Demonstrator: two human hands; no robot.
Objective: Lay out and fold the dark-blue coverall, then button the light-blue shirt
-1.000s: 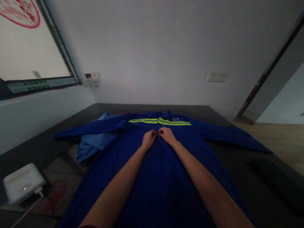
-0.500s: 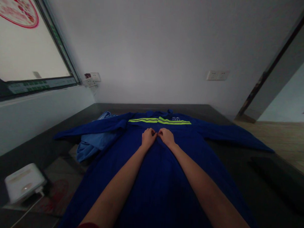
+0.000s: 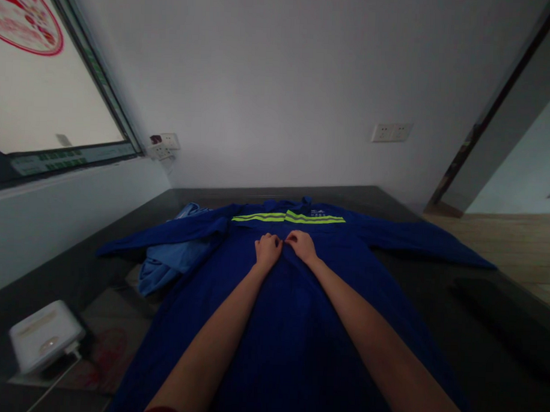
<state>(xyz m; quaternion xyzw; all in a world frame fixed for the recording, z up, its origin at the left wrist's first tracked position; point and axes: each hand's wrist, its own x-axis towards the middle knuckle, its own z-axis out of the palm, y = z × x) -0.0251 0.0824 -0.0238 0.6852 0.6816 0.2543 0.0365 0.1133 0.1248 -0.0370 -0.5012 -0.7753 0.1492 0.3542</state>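
Head view: blue jacket (image 3: 289, 308) spread on the table (image 3: 87, 271). Your left hand (image 3: 268, 251) and right hand (image 3: 302, 246) pinch its front, each grip pressed together. Beyond, above the yellow-green stripe (image 3: 261, 217): white lettering (image 3: 318, 213), too small to read.

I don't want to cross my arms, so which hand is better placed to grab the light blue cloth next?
Probably left. The left hand is nearer the cloth, which lies to its left, partly under a blue sleeve; the right hand would likely cross over. Both seem to pinch the garment.
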